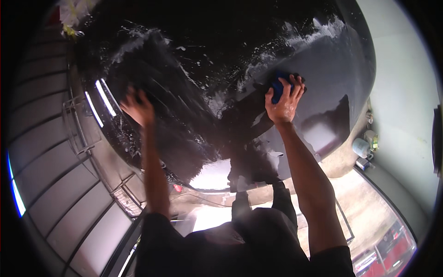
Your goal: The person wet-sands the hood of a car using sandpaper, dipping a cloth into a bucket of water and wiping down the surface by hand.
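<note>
A glossy dark car body panel (258,127), streaked and spattered with whitish wet residue, curves across the view in front of me. My right hand (282,106) presses a blue pad with a dark edge (278,87) onto the panel, right of centre. White suds cling to the back of that hand. Over on the left side of the panel, my left hand (138,108) reaches out with its fingers on or just above the surface. Motion blurs those fingers, and whether something dark lies under them I cannot tell.
At the left stands a panelled wall or shutter (41,134), with a metal frame (76,124) beside the car. A pale blue-grey container (361,147) and small items sit on the floor at the right, by a pale wall (406,83). A red object (178,188) lies below the panel's edge.
</note>
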Demonstrator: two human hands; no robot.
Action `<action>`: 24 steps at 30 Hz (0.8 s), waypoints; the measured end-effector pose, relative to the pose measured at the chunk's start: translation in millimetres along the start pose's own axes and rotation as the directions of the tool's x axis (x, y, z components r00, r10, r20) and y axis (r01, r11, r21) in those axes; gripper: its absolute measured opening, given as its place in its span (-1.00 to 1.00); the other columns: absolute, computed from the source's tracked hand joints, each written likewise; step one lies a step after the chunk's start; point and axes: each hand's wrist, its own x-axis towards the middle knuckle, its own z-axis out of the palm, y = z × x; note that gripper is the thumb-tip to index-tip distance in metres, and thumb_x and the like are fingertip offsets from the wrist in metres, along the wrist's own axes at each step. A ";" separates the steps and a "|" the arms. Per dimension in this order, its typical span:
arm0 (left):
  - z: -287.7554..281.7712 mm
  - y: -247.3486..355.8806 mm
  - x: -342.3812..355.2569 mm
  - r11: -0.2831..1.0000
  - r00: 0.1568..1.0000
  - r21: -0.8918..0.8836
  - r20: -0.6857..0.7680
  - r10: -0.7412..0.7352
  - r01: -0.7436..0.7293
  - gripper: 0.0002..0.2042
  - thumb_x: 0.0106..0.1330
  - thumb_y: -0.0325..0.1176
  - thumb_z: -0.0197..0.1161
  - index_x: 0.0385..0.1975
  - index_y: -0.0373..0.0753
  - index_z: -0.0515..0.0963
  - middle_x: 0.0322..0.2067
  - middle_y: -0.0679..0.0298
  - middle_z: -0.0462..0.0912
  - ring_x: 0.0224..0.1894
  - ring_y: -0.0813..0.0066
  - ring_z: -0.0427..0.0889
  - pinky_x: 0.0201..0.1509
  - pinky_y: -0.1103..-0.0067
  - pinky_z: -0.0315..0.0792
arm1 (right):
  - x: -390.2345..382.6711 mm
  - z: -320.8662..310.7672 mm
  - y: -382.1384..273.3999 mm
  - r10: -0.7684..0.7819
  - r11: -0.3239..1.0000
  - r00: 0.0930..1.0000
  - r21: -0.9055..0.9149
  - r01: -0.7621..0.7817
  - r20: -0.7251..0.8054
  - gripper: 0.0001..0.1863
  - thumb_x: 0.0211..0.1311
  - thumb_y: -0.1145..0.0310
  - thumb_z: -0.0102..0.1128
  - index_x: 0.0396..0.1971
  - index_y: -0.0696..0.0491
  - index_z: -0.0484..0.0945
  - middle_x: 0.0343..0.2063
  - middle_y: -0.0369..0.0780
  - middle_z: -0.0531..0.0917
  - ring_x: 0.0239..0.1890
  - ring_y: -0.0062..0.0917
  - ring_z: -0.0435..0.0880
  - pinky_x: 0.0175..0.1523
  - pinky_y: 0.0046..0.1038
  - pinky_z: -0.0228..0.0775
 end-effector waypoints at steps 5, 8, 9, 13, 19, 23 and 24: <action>-67.9 57.5 -131.2 0.955 0.983 -0.256 0.142 -0.118 0.151 -0.51 0.56 -0.05 0.30 0.32 -0.23 0.63 0.08 -0.01 0.75 0.26 -0.20 0.56 0.53 -0.14 0.22 | 1.3 1.8 1.1 -0.005 1.000 1.000 0.002 0.005 -0.026 -0.45 0.24 0.24 0.35 0.22 0.01 0.50 0.29 0.07 0.42 0.51 0.21 0.24 0.62 0.33 -0.03; -12.4 27.0 -50.6 0.957 0.966 -0.168 0.145 -0.214 0.237 -0.46 0.53 0.05 0.30 0.32 -0.21 0.64 0.17 -0.04 0.71 0.31 -0.31 0.53 0.54 -0.15 0.20 | -1.7 5.2 4.1 -0.011 1.000 1.000 -0.018 0.011 0.005 -0.45 0.23 0.23 0.35 0.22 0.02 0.51 0.29 0.07 0.42 0.51 0.21 0.24 0.62 0.32 -0.02; 12.3 11.8 -9.7 0.982 0.982 0.016 -0.027 -0.185 0.186 -0.48 0.51 0.05 0.32 0.26 -0.22 0.68 0.13 -0.07 0.70 0.27 -0.33 0.53 0.45 -0.12 0.29 | -2.4 6.0 4.8 -0.019 1.000 1.000 -0.018 0.019 -0.006 -0.45 0.23 0.23 0.35 0.21 0.02 0.51 0.29 0.07 0.42 0.51 0.20 0.24 0.62 0.32 -0.01; 26.0 9.2 30.6 0.970 0.971 -0.047 0.046 -0.236 0.238 -0.50 0.43 0.01 0.40 0.20 -0.23 0.71 0.02 -0.08 0.72 0.17 -0.18 0.54 0.36 -0.02 0.35 | -3.2 8.3 5.8 -0.032 0.999 0.999 -0.006 0.032 -0.044 -0.47 0.23 0.22 0.35 0.20 0.02 0.52 0.30 0.07 0.42 0.50 0.19 0.25 0.61 0.30 -0.01; -94.8 104.4 -119.4 0.953 0.994 -0.283 0.021 -0.105 0.107 -0.54 0.49 -0.04 0.37 0.21 -0.23 0.69 0.06 -0.01 0.70 0.07 -0.15 0.55 0.27 0.02 0.41 | -0.6 9.2 5.7 -0.037 0.999 0.998 -0.031 0.035 -0.046 -0.45 0.24 0.22 0.36 0.22 0.00 0.51 0.30 0.05 0.43 0.49 0.19 0.28 0.59 0.29 0.03; -47.8 78.3 -31.7 0.965 0.975 -0.140 0.076 -0.211 0.220 -0.51 0.46 0.02 0.37 0.23 -0.17 0.69 0.04 -0.04 0.62 0.14 -0.20 0.53 0.21 -0.04 0.43 | -2.0 10.5 7.6 -0.052 0.998 0.997 -0.036 0.050 -0.051 -0.45 0.23 0.23 0.37 0.22 0.00 0.51 0.30 0.04 0.43 0.49 0.19 0.27 0.59 0.28 0.05; -25.5 63.8 -1.2 0.990 0.990 0.061 -0.067 -0.126 0.130 -0.53 0.43 0.01 0.39 0.18 -0.18 0.70 0.02 -0.03 0.60 0.13 -0.19 0.54 0.15 -0.01 0.45 | -1.8 10.8 8.0 -0.058 0.998 0.997 0.004 0.058 -0.060 -0.45 0.23 0.22 0.37 0.21 0.00 0.51 0.31 0.04 0.42 0.50 0.20 0.26 0.58 0.28 0.05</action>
